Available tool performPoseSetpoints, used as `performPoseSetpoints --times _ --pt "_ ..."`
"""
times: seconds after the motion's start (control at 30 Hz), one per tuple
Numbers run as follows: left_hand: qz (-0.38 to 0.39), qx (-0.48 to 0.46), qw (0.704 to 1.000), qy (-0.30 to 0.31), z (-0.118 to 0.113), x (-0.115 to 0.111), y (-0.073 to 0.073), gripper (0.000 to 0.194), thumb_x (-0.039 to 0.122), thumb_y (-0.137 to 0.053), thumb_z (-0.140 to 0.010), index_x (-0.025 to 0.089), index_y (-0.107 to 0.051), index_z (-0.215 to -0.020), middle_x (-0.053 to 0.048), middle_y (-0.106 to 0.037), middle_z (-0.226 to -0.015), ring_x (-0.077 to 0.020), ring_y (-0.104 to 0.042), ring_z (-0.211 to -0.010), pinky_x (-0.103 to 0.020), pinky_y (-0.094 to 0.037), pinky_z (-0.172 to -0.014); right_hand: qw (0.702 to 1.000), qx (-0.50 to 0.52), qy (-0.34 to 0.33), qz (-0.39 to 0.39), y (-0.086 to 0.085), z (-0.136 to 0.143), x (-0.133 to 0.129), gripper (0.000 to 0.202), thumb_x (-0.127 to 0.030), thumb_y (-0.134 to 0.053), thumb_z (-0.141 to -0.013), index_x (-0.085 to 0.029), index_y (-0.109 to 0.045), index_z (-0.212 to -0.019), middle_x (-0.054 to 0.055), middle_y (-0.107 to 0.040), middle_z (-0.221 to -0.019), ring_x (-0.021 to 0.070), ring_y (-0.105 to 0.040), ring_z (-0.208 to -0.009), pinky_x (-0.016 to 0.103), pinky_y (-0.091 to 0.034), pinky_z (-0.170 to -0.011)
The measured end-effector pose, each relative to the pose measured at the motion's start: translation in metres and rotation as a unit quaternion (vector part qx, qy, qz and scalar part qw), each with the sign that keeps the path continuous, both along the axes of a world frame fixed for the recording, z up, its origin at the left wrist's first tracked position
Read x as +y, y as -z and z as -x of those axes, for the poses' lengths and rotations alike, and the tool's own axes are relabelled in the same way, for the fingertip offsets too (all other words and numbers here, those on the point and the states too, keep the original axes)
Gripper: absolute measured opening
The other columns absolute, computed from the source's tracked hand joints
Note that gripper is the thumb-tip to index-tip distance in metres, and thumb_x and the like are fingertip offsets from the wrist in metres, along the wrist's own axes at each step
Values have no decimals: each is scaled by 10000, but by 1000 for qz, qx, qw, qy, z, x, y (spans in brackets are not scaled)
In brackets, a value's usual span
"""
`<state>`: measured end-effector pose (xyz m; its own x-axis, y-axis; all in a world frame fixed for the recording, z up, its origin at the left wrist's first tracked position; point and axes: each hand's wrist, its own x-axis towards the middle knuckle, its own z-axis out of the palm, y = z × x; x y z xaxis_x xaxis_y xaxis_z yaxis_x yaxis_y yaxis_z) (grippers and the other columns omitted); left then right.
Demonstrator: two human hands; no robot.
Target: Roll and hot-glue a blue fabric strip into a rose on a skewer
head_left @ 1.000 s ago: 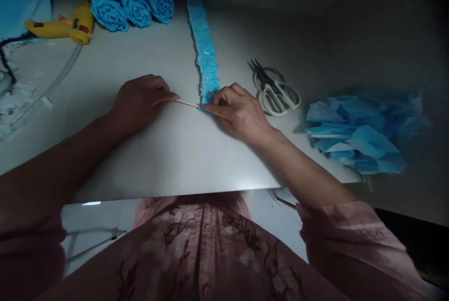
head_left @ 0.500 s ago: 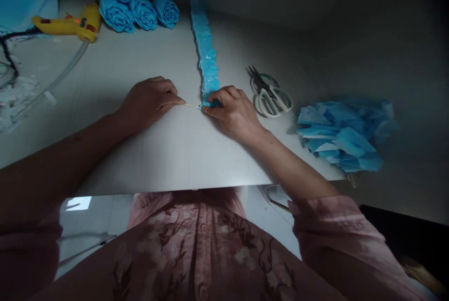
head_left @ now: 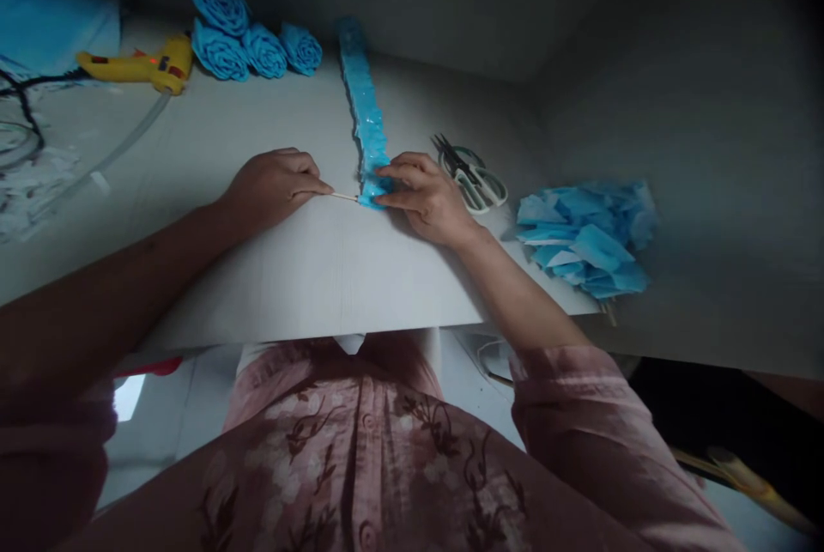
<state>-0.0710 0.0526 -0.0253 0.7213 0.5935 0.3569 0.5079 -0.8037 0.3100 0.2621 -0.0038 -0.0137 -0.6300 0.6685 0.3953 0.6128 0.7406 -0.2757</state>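
Observation:
A thin pale stick (head_left: 344, 196) is pinched at its left end by my left hand (head_left: 278, 185). Its right end meets the near end of a long blue crinkled strip (head_left: 366, 106), which stretches away toward the back of the table. My right hand (head_left: 428, 196) rests at that near end, its thumb and fingers slightly apart and touching the blue material. The fingertips of my right hand partly cover the strip, and whether they grip it or press it flat is hard to see.
Several blue rolled paper flowers (head_left: 265, 51) stand at the back left beside a yellow glue gun (head_left: 138, 67). White-handled scissors (head_left: 473, 178) lie right of my right hand. A blue bunch (head_left: 585, 239) is at the table's right edge. White scraps (head_left: 45, 183) lie far left.
The view has shifted slightly. My right hand's fingers have spread and flattened over the strip's near end, where the stick's tip is now covered by blue material. My left hand still holds the stick.

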Motion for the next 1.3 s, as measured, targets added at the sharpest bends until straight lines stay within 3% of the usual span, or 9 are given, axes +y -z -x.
performPoseSetpoints --times 0.2,0.33,0.4,0.47,0.63,0.9,1.0,1.1,1.3 --pt "-7 11 1000 -3 0 1 1 441 412 -492 -1132 293 -911 -1063 -84 -823 -1048 -248 -722 -957 -357 -560 -881 999 -29 -1 15 10 1 7 419 -123 -536 -1083 -273 -915 -1180 119 -758 -1550 326 -575 -1563 623 -515 -1250" --pt "-27 -15 999 12 0 2 3 465 425 -491 -1137 275 -923 -1050 -91 -825 -1012 -238 -718 -923 -352 -558 -845 1000 9 0 6 4 -5 10 495 -91 -506 -1033 -311 -906 -1225 81 -761 -1577 294 -601 -1542 606 -515 -1269" --pt "-35 -21 999 18 0 2 3 447 419 -506 -1135 288 -925 -1052 -89 -829 -1014 -239 -716 -915 -353 -558 -834 998 51 46 -6 -5 -16 10 553 -98 -477 -1024 -298 -856 -1374 102 -777 -1552 277 -663 -1473 588 -536 -1257" --pt "-32 -8 999 16 0 1 3 410 395 -527 -1126 301 -924 -1082 -81 -832 -1032 -236 -721 -928 -341 -557 -845 985 85 147 -21 -14 -32 8 576 -139 -455 -1041 -259 -793 -1492 131 -811 -1477 278 -715 -1406 569 -558 -1236" --pt "-30 3 999 21 2 2 5 383 366 -545 -1139 282 -919 -1120 -85 -833 -1062 -234 -734 -964 -318 -543 -863 935 0 352 35 -22 -65 -9 581 -191 -488 -1033 -132 -744 -1552 213 -781 -1524 362 -725 -1427 561 -560 -1241" --pt "-39 -7 999 16 0 5 8 378 339 -563 -1129 215 -899 -1251 -135 -837 -1110 -300 -746 -1067 -409 -577 -940 900 -31 429 68 -14 -50 -28 652 -171 -544 -1007 -26 -654 -1634 324 -738 -1529 477 -751 -1359 605 -583 -1168" --pt "-48 -14 998 -37 6 11 -2 403 317 -552 -1107 193 -877 -1312 -146 -842 -1189 -321 -741 -1142 -464 -575 -1045 895 -34 436 88 -19 -47 -23 665 -120 -533 -997 -54 -654 -1648 281 -728 -1570 439 -740 -1397 536 -574 -1196" --pt "-47 -16 986 -159 25 20 -18 413 300 -532 -1107 200 -865 -1330 -118 -836 -1308 -316 -720 -1243 -469 -538 -1153 886 -49 452 96 -21 -46 -17 671 -69 -519 -993 -101 -668 -1646 230 -728 -1592 393 -737 -1405 490 -567 -1213" --pt "-19 22 930 -367 83 49 -52 474 208 -455 -1147 68 -705 -1525 -114 -782 -1465 -260 -678 -1245 -469 -503 -1187 896 -58 440 18 -23 -42 -12 551 -150 -529 -1032 -104 -753 -1533 238 -775 -1510 432 -697 -1390 590 -563 -1203"
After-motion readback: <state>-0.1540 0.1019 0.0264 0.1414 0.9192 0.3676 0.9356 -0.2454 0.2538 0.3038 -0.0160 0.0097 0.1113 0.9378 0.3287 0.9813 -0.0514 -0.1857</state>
